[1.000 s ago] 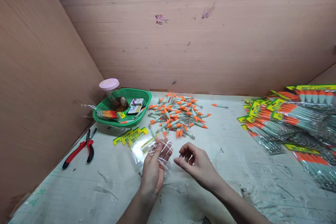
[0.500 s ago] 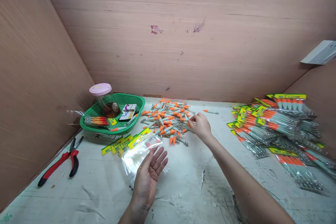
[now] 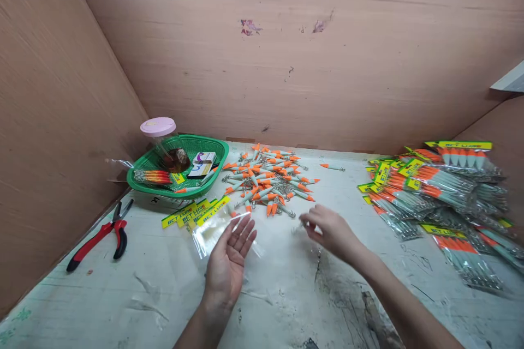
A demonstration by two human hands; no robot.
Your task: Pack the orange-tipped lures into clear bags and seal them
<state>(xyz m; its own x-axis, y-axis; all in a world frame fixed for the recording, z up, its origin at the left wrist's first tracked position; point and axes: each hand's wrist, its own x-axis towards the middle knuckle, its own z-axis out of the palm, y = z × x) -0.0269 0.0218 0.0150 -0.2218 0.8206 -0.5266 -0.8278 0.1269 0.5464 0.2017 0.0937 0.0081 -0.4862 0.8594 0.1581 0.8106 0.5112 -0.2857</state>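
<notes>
My left hand (image 3: 231,262) is palm up with its fingers spread, and nothing shows in the palm. It is over the near edge of a clear plastic bag (image 3: 208,235) with a yellow header; whether it touches the bag I cannot tell. My right hand (image 3: 329,229) is closed in a pinch on a fishing lure (image 3: 295,228), whose hook end shows blurred at the fingertips; the rest is hidden. A pile of orange and pale-green fishing lures (image 3: 266,180) with wire hooks lies just beyond both hands. One lure (image 3: 332,167) lies apart to its right.
A green basket (image 3: 223,155) at the back left holds a pink-lidded jar (image 3: 158,127), a small box and packed lures. Red-handled pliers (image 3: 98,240) lie at the left. Several filled lure packs (image 3: 434,191) are heaped at the right. Wooden walls enclose the back and sides.
My right hand has drawn back from the pile toward me, with a lure in its fingers. My left hand stays palm up in nearly the same place. The view has shifted slightly.
</notes>
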